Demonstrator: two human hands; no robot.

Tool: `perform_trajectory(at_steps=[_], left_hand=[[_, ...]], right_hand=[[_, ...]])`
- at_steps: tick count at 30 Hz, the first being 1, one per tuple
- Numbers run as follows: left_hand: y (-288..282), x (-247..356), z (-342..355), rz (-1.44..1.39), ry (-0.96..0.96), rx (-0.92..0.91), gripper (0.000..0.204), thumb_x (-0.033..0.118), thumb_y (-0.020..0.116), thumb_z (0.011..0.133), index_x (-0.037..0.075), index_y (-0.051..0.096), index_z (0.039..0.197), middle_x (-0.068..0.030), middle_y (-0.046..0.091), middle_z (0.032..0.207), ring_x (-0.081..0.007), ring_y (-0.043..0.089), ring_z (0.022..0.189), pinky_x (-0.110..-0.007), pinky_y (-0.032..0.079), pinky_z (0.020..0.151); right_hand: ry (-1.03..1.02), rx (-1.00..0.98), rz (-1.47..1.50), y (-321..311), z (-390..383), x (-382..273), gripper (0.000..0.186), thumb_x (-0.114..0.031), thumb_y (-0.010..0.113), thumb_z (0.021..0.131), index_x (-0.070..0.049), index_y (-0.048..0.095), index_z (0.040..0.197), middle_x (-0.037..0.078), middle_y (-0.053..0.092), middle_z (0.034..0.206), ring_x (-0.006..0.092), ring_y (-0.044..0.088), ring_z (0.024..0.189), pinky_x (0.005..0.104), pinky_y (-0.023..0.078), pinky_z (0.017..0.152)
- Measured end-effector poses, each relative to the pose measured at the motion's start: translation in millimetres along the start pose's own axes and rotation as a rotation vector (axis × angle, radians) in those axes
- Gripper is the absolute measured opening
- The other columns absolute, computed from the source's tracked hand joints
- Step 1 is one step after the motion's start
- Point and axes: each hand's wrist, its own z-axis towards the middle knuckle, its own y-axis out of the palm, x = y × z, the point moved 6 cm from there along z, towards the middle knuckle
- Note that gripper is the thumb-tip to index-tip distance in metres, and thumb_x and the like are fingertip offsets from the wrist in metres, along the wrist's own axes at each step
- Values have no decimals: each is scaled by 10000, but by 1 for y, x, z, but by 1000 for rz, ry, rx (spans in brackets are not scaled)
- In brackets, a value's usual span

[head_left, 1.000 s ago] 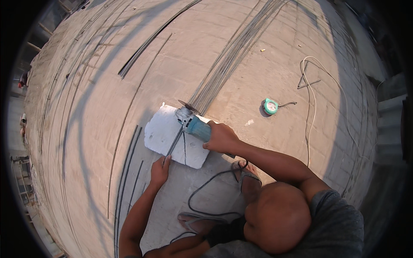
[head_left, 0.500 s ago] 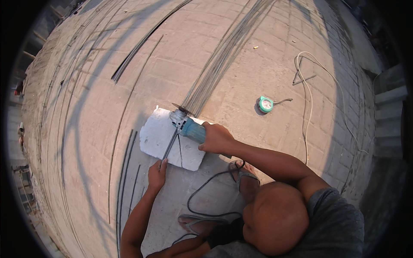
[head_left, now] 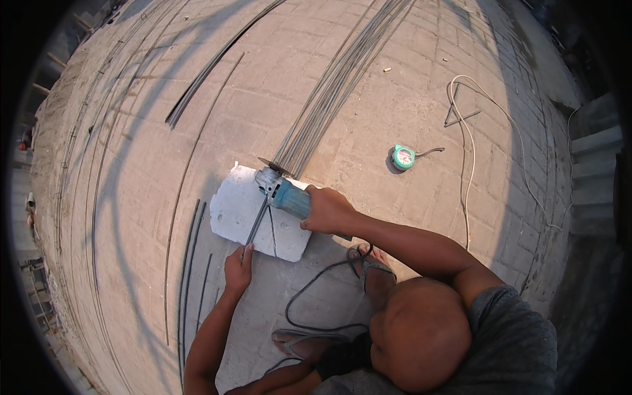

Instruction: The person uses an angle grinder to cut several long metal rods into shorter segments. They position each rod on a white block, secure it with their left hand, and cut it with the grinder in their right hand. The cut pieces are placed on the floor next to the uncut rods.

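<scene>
The blue angle grinder [head_left: 291, 199] lay across the pale block [head_left: 225, 214], its disc [head_left: 275, 165] beside the near end of a long rod bundle [head_left: 345, 82]. My right hand [head_left: 331, 210] was wrapped around the grinder body; my left hand [head_left: 237, 268] was closed on thin dark rods [head_left: 255, 227], which ran over the block to beneath the grinder's head. Whether the disc touched metal I could not tell. Shorter loose rods [head_left: 189, 263] lay to the left, perhaps already cut; I judged the work partway along, with the held rods not visibly severed and the bundle probably remaining. A dark cord [head_left: 286, 312] curved near the feet, and a green tape measure [head_left: 404, 157] lay well apart to the right. Compared with one second earlier, both grips were unchanged; grinder, block and tape measure all sat slightly farther left, suggesting that my view had shifted.
</scene>
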Motion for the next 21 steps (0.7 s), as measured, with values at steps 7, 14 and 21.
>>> perform_trajectory(at_steps=[7, 14, 21], left_hand=[[0, -1, 0, 4, 35, 16, 565, 421, 536, 1100, -48, 564, 786, -220, 532, 636, -250, 462, 570, -442, 404, 594], [0, 0, 0, 9, 28, 16, 573, 422, 536, 1101, -49, 555, 775, -214, 521, 633, -235, 455, 579, -441, 409, 600], [-1, 1, -1, 14, 1, 5, 568, 424, 534, 1101, -55, 570, 799, -230, 555, 657, -258, 479, 589, -448, 423, 619]], right_hand=[[-12, -3, -5, -1, 0, -1, 739, -333, 848, 718, 52, 599, 1298, 280, 717, 1118, 412, 717, 1057, 468, 582, 907], [-2, 0, -1, 1, 1, 2, 741, -329, 852, 717, 54, 600, 1299, 281, 719, 1112, 412, 720, 1052, 467, 584, 904], [-1, 2, 4, 0, 0, 0, 718, -326, 854, 716, 57, 610, 1273, 285, 720, 1104, 409, 725, 1039, 464, 588, 897]])
